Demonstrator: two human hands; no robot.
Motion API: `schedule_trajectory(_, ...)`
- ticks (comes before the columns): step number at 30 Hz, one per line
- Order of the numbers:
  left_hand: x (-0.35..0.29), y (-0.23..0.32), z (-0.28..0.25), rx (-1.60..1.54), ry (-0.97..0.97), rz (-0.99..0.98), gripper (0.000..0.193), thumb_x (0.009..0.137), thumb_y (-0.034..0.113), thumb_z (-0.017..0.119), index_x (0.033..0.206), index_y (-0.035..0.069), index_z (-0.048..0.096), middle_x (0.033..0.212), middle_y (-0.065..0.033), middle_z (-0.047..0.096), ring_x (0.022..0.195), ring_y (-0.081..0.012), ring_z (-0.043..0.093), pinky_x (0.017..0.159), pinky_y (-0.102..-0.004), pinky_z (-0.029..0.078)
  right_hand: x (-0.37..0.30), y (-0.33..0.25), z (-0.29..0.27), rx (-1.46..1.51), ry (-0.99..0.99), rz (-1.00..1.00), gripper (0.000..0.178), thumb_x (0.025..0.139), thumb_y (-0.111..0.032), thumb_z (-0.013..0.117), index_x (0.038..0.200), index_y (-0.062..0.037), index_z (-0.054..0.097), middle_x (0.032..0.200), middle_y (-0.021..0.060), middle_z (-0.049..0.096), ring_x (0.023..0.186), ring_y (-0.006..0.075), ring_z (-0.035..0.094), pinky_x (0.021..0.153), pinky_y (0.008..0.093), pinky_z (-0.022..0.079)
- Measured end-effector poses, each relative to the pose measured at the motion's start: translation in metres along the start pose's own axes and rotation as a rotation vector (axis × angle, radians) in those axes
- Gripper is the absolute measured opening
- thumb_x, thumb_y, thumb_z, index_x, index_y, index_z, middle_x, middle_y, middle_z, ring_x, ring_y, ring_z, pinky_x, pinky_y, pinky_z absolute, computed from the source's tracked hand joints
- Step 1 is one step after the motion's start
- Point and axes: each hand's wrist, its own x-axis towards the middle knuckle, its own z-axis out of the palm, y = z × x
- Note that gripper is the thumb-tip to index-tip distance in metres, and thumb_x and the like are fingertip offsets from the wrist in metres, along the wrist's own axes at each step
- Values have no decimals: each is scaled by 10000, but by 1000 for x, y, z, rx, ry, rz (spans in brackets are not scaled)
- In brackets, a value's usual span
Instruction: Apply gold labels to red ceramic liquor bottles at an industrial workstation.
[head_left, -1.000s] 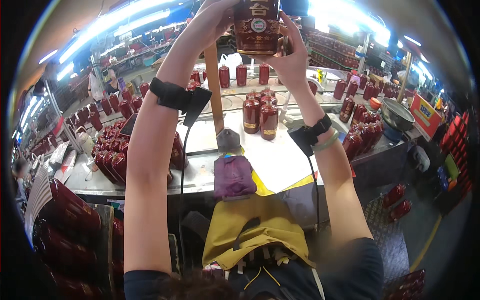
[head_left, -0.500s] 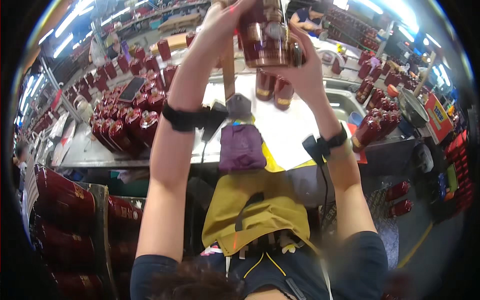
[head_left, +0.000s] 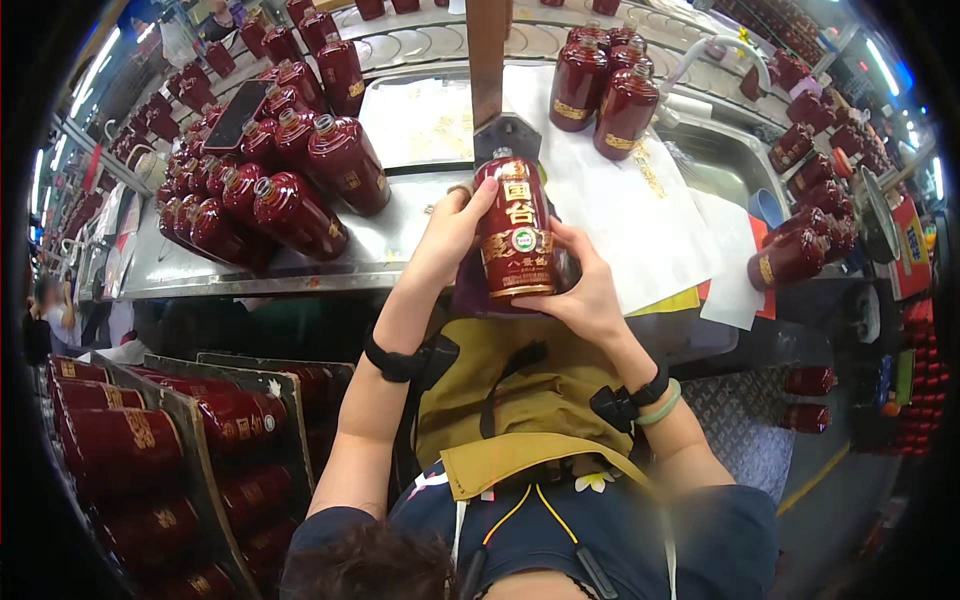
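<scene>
Now the bottle (head_left: 517, 235) has come down from its raised position and is just in front of the post's (head_left: 487, 60) foot, nearly upright, its printed face turned up toward the wearer. Both grips are grasping it: the left hand (head_left: 450, 235) at its upper left side, the right hand (head_left: 585, 290) round its lower right side, thumb near the base. That lower position seems to suit close handling, with the front in plain sight. Whether it bears on the purple cloth (head_left: 468, 298) behind it, I cannot tell.

Left of the post, the metal table (head_left: 402, 215) carries a dense cluster of dark red bottles (head_left: 345, 165), with a phone (head_left: 240, 115) lying on top. Right of the post, white paper (head_left: 655, 250) covers the table, and a small group (head_left: 628, 110) of similar bottles stands on its far part; beyond that come a sink (head_left: 740, 155) and a blue cup (head_left: 766, 207). Behind the post runs a curved conveyor (head_left: 420, 40). Well to its left and nearer the wearer, filled racks (head_left: 215, 470) stand below the table; far to its right, a yellow line (head_left: 815, 480) marks the floor.
</scene>
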Motion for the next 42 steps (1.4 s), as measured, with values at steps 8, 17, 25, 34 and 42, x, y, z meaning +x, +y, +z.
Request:
schedule_trajectory(8,37,-3,1,17,-31,34,556,1042,500,569,1261,-11,570,1070,-58,676,854,-90,650,717,-238,519,26,11,-4,-38,28,18,994,620,-190,985,1430,70,471,1274,188,667,1203,251,640,1067,368,475)
schedule_trajectory(17,3,-10,-6,32,-20,317,614,1030,223,640,1489,-106,399,1317,-149,611,1162,-155,598,982,-309,501,33,25,-8,50,-103,126,994,709,-230,941,1532,-48,414,1279,106,550,1063,184,588,991,333,469)
schedule_trajectory(25,-36,-61,3,451,7,464,946,765,-74,843,1550,-61,315,1414,-151,554,1209,-193,609,996,-353,535,35,20,-25,408,-235,447,881,833,-116,809,1586,-131,352,1122,9,467,723,33,388,676,189,384)
schedule_trajectory(34,-42,-61,7,541,131,422,634,750,114,892,1274,-78,591,1232,-220,647,1074,-361,671,930,-411,524,44,15,-28,489,-269,552,929,814,-72,826,1598,-139,332,1077,-20,479,723,23,412,680,185,356)
schedule_trajectory(42,-40,-61,3,674,119,479,433,817,-8,832,1184,-88,618,1068,-126,727,966,-178,704,842,-328,560,47,15,-28,419,-269,530,932,810,-63,828,1597,-135,334,1066,-18,483,741,33,411,678,190,355)
